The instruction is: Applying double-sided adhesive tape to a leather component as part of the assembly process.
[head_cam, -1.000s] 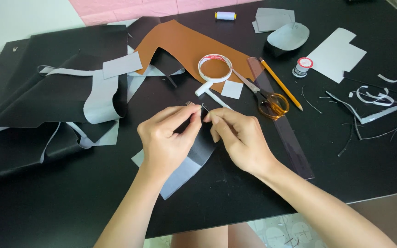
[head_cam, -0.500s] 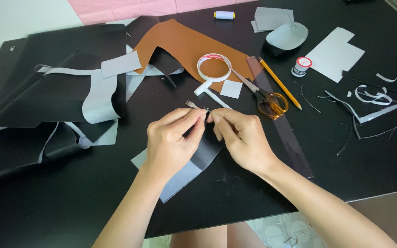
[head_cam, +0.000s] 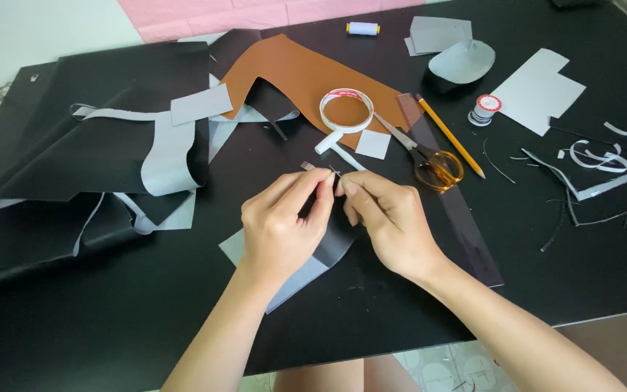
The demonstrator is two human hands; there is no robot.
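My left hand [head_cam: 284,225] and my right hand [head_cam: 386,218] meet fingertip to fingertip over a small black piece of leather [head_cam: 332,243] with a grey underside, lying on the black table mat [head_cam: 146,327]. Both pinch its upper edge. A small pronged metal tool [head_cam: 308,166] pokes out just above my left fingertips. A thin needle-like thing shows between the fingertips; I cannot tell which hand holds it.
A roll of tape [head_cam: 346,109], scissors with orange handles [head_cam: 429,163], a pencil [head_cam: 450,136], a dark ruler [head_cam: 451,196], a thread spool [head_cam: 363,28], a brown leather sheet [head_cam: 306,72], large black sheets [head_cam: 88,152] and scattered offcuts [head_cam: 589,163] lie around.
Both hands have stayed over the small black piece, their fingertips drawing closer together at its top edge. Nothing else has moved.
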